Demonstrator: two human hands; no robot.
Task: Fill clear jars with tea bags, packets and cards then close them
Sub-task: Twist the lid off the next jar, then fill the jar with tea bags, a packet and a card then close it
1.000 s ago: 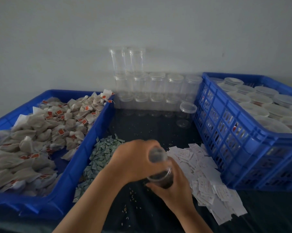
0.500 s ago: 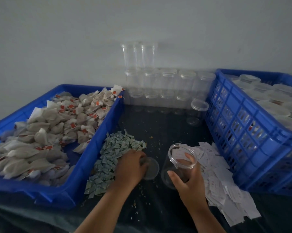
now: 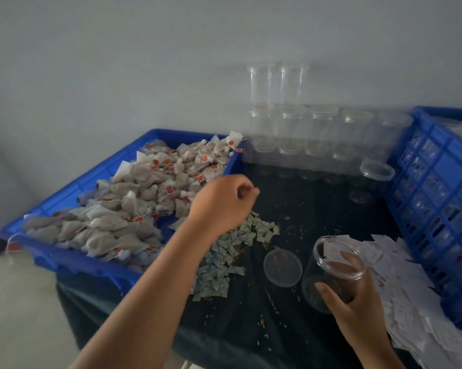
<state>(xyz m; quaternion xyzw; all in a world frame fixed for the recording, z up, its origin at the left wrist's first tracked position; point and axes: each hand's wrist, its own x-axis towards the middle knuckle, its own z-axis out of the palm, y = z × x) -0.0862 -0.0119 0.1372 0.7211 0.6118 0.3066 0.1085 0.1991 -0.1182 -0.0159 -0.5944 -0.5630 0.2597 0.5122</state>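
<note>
The round clear plastic jar (image 3: 325, 267) is being gripped at 5 o'clock by the right hand (image 3: 357, 302), with fingers and thumb wrapped round its wall. It is being kept tilted, its open mouth turned toward 11 o'clock, low over the dark table cover (image 3: 317, 209) and just beside the heap of white paper cards (image 3: 400, 275) at 4 o'clock. Its flat clear round lid (image 3: 282, 267) is lying apart from it on the cover, on the jar's 9 o'clock side, near the pile of small grey-green folded packets (image 3: 224, 257). The left hand (image 3: 222, 203) is being held over the near corner of the blue plastic crate (image 3: 65, 193) at 9 o'clock, which is heaped with beige tea bags with red tags (image 3: 144, 203). Its fingers are loosely curled and nothing is seen between them. A second earlier both hands were on the jar, the left one covering its top. Half a second earlier the left hand was lying low on the lid beside the packets. Since then the lid has been let go and the hand has been lifted away toward 10 o'clock. From this it is being judged that opening is finished and filling is only now being begun, probably with tea bags, while the jar is being offered up to receive them. Whether anything is already inside cannot be told.
</note>
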